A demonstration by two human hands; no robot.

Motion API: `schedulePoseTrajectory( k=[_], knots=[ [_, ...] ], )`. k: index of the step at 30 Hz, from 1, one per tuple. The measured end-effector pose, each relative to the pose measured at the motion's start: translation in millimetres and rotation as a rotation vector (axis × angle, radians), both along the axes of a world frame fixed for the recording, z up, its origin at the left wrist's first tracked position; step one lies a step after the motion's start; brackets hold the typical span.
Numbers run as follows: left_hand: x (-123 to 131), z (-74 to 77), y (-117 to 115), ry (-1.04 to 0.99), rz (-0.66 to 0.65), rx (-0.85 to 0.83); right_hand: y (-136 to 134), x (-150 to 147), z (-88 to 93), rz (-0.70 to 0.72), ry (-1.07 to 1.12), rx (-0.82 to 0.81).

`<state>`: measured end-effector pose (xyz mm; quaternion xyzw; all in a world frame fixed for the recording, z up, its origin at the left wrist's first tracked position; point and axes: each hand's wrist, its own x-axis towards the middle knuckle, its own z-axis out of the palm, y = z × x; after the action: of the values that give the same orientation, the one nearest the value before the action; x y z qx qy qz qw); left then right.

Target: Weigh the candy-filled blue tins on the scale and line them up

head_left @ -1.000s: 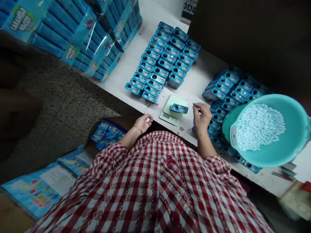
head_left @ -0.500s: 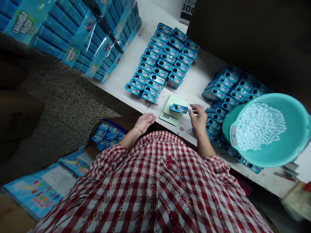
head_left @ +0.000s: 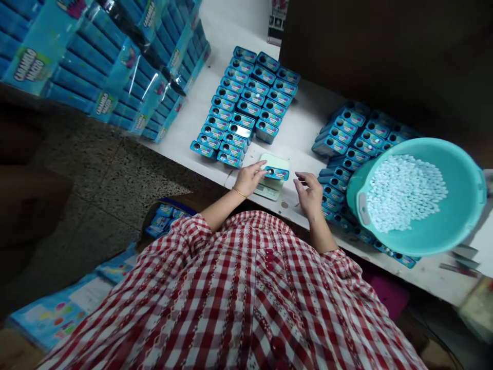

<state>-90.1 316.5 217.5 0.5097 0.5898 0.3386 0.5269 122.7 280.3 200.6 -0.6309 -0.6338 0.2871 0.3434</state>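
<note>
A small blue tin [head_left: 278, 173] with a round hole in its top stands on a pale green scale [head_left: 269, 191]. My left hand [head_left: 248, 179] is at the tin's left end, its fingers drawn together by the hole. A small white spot shows at the hole; whether it is a candy in my fingers or inside the tin, I cannot tell. To the right of the scale, my right hand [head_left: 311, 195] holds nothing, thumb and fingers apart, a short way from the tin.
Rows of blue tins [head_left: 241, 105] stand on the white table [head_left: 304, 121] beyond the scale. More tins [head_left: 339, 141] are at right, beside a turquoise tub [head_left: 458, 226] of white candies [head_left: 408, 192]. Wrapped blue packs [head_left: 103, 67] are at upper left; a carton of small blue boxes [head_left: 164, 218] sits below.
My left hand has moved right and forward, from beside the scale to the tin's hole. A small white piece seen in its fingers before is now unclear. My right hand stays open near the tin.
</note>
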Motion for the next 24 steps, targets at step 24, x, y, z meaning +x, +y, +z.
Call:
schedulePoseTrajectory(
  k=[24],
  knots=[
    [-49, -97.4, -28, 0.203, 0.029, -0.416, 32, -28, 4.8, 0.413, -0.513, -0.175]
  ],
)
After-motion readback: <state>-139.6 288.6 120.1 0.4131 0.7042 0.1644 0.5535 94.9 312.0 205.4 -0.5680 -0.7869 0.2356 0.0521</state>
